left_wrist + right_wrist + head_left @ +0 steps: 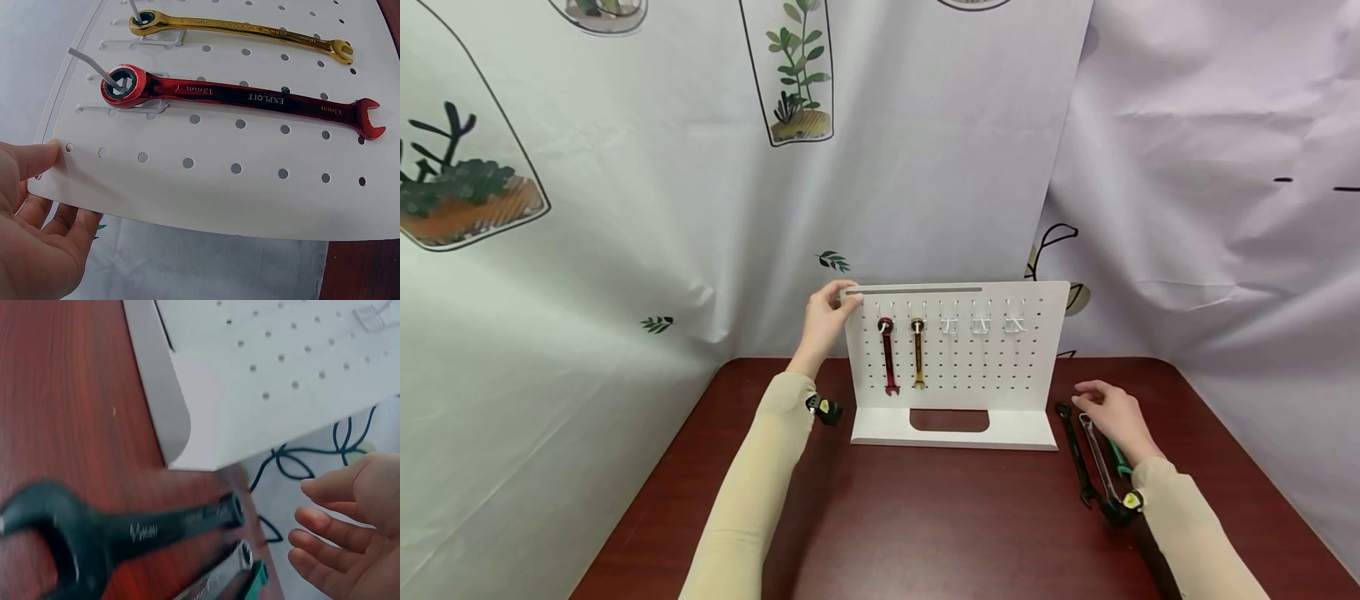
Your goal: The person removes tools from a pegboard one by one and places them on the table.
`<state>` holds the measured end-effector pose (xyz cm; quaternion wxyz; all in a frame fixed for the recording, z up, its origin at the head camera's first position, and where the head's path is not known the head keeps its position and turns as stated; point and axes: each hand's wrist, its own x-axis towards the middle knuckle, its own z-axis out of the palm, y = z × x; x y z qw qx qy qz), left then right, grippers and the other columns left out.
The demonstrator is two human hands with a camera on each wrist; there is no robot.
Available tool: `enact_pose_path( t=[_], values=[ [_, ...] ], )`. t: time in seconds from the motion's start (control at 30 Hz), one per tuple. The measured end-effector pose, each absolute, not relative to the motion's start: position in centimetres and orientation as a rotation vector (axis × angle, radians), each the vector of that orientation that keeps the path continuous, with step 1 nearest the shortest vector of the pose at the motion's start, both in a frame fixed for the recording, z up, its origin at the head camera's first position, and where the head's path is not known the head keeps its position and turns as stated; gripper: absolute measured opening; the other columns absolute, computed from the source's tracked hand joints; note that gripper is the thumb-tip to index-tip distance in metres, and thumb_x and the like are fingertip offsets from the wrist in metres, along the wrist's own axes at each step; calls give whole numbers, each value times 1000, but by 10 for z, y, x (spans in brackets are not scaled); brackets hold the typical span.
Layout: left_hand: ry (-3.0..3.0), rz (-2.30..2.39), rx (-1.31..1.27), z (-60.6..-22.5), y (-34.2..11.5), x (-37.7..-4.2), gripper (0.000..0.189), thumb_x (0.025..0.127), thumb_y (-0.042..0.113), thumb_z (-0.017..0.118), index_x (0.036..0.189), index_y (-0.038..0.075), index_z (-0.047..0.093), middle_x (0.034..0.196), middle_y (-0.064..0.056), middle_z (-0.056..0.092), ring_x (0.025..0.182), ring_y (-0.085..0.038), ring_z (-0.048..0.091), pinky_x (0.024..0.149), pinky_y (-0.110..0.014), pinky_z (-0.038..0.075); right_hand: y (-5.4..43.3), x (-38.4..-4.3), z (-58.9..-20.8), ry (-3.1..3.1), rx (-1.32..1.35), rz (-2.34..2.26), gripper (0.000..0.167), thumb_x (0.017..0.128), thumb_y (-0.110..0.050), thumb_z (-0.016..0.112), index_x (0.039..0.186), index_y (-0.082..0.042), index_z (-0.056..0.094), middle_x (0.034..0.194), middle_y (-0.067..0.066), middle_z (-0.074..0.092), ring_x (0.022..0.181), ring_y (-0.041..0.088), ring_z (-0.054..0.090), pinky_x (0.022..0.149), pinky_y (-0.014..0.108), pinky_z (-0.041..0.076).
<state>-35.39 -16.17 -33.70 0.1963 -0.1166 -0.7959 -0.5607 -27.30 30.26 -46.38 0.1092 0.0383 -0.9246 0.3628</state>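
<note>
A white pegboard (955, 358) stands on the table, its upper left corner pinched between the thumb and fingers of my left hand (827, 321). From its hooks hang a red wrench (244, 97) and, beside it, a gold wrench (250, 28). My right hand (1116, 417) hovers over the tools right of the board, fingers loosely bent, holding nothing. Below it lie a black wrench (1077, 458), a silver wrench (1097, 458) and a green wrench (1120, 458), partly covered by the right hand and wrist in the head view.
Clear hooks (981, 321) without tools line the board's upper right. The dark red table (925, 517) extends in front of it. A white curtain (925, 208) with printed plants hangs behind. Each wrist carries a small black camera (826, 410).
</note>
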Motion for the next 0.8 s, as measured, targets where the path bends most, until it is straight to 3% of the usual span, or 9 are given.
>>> enact_pose_path(
  t=[0.37,0.8],
  values=[
    [-2224,-1571,-329,-337,-162,-354,24,98,22,69,120,12,68,108,-12,70,87,-23,60,73,-35,46,274,-281,-450,-2720,208,1100,37,100,-23,65,127,2,64,119,23,68,107,39,65,82,47,51],
    [-2221,-1579,-334,-339,-162,-355,32,98,24,69,125,6,66,109,-13,70,89,-25,61,75,-38,47,234,-296,-437,-2729,333,1172,36,99,-22,67,129,-2,66,123,19,68,111,37,64,86,50,51]
  ],
)
